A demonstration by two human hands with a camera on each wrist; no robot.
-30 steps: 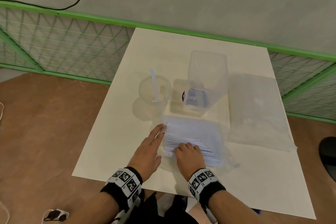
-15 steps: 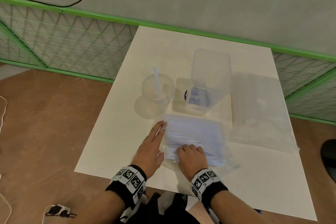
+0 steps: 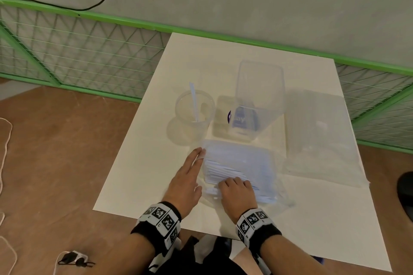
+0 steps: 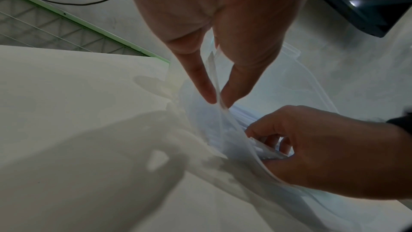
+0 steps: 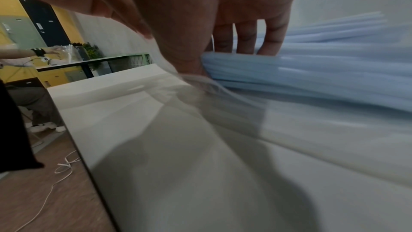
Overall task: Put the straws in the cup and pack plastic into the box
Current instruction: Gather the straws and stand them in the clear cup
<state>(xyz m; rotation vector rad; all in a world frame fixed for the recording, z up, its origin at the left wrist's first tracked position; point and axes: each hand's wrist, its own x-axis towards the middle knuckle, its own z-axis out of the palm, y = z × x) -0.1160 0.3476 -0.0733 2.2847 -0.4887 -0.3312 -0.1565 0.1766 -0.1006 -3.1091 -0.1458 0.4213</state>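
A clear plastic bag (image 3: 242, 156) full of pale blue straws (image 3: 223, 172) lies near the front of the white table (image 3: 145, 163). My left hand (image 3: 199, 154) lies along the bag's left end, and two fingers (image 4: 205, 91) pinch the film at its mouth. My right hand (image 3: 234, 183) is curled over the near end of the straws (image 5: 312, 70), fingers and thumb gripping some of them (image 4: 265, 149). Behind the bag stands a clear cup (image 3: 194, 116) with one straw (image 3: 194, 100) in it. To its right is the tall clear box (image 3: 260, 87).
A flat clear plastic bag (image 3: 319, 136) lies at the table's right. A blue-labelled item (image 3: 240, 118) shows through the box. A green mesh fence (image 3: 89, 51) runs behind. Cables (image 3: 76, 261) lie on the floor. Another person (image 5: 33, 54) works at a far table.
Both hands stay at the open end of the straw bag; only the head view has shifted a little.
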